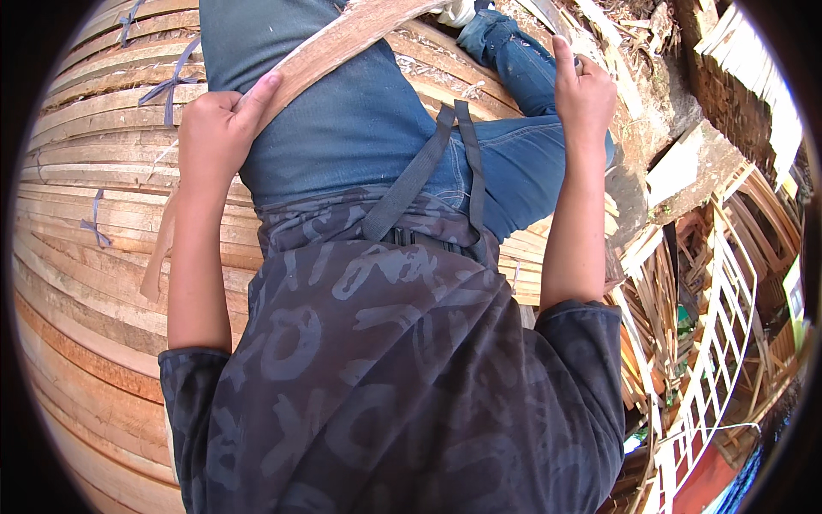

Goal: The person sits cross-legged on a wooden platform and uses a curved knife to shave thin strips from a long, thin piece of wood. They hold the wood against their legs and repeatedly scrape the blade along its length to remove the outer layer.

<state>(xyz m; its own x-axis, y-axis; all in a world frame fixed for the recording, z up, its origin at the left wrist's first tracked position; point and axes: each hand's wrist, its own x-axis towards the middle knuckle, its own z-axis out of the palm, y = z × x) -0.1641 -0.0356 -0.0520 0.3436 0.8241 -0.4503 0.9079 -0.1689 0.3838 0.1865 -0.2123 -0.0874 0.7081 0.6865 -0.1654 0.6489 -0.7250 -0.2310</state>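
Note:
My left hand point(220, 128) is closed round a long, flat wooden slat point(334, 50), its thumb lying along the top face. The slat slants across my jeans-clad thigh toward the top of the view, and its other end hangs below my left wrist. Beyond my right knee, my right hand point(586, 96) is closed with the thumb stretched forward. It grips the dark handle of what looks like a knife point(545, 14), whose grey blade points up and left and runs out of view. The blade is apart from the slat.
I sit on stacked wooden slats point(94, 201), bundled with purple ties point(174, 83). Wood shavings point(458, 83) lie ahead of me. At the right are a stone block point(698, 171), a white lattice rack point(715, 343), loose wood offcuts point(762, 210) and a blue rope-like bundle point(741, 484).

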